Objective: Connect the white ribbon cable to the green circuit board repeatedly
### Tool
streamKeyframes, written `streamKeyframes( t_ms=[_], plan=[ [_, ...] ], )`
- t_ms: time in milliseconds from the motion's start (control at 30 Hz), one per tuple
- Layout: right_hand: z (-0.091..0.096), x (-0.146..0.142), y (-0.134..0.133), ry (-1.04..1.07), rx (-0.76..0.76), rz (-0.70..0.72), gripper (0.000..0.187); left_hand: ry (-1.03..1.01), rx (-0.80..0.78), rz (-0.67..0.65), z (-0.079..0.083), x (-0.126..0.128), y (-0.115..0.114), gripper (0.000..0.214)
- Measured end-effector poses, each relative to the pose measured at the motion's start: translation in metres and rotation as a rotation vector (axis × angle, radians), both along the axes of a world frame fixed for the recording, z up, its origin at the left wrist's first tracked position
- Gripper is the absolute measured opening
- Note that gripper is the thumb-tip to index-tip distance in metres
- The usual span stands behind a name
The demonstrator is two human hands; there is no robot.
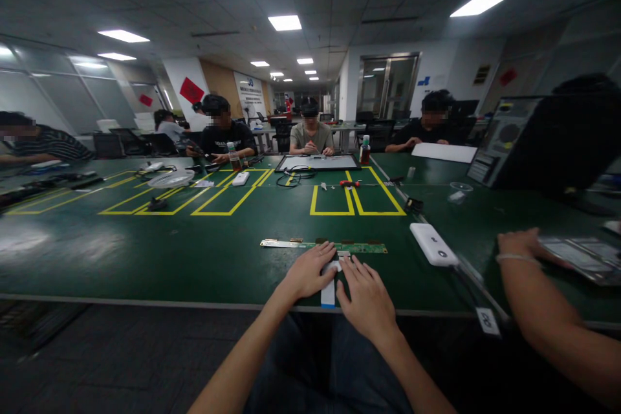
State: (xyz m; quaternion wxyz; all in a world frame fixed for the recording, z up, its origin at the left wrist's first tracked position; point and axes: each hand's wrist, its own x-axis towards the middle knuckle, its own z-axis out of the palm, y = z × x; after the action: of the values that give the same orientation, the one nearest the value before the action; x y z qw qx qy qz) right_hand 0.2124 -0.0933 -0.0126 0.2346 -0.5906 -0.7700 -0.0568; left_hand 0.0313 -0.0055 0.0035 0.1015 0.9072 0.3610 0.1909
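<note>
A long narrow green circuit board (369, 248) lies flat on the table before me. A white ribbon cable (328, 291) with a blue end runs from near the board's middle toward the table's front edge. My left hand (310, 272) rests with fingers stretched out, its fingertips at the board and its thumb over the cable. To the right of the cable lies my right hand (367, 296), fingers extended toward the board and thumb apart. The fingertips of both hands nearly meet and partly hide where cable and board come together.
On the green table (145, 259) are yellow tape outlines, a red screwdriver (350, 184) and a white power bank (433, 244) with a cable. A co-worker's arm (538, 297) reaches in at right, beside a computer tower (524, 142). Several people sit across the table around a panel (317, 162).
</note>
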Motion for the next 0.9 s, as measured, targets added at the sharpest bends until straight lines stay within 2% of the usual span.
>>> streamKeyframes(
  t_ms=[900],
  plan=[
    [0.0073, -0.0025, 0.0004, -0.004, -0.061, -0.037, 0.051, 0.021, 0.002, 0.007, 0.0015, -0.0013, 0.0039, 0.052]
  ],
)
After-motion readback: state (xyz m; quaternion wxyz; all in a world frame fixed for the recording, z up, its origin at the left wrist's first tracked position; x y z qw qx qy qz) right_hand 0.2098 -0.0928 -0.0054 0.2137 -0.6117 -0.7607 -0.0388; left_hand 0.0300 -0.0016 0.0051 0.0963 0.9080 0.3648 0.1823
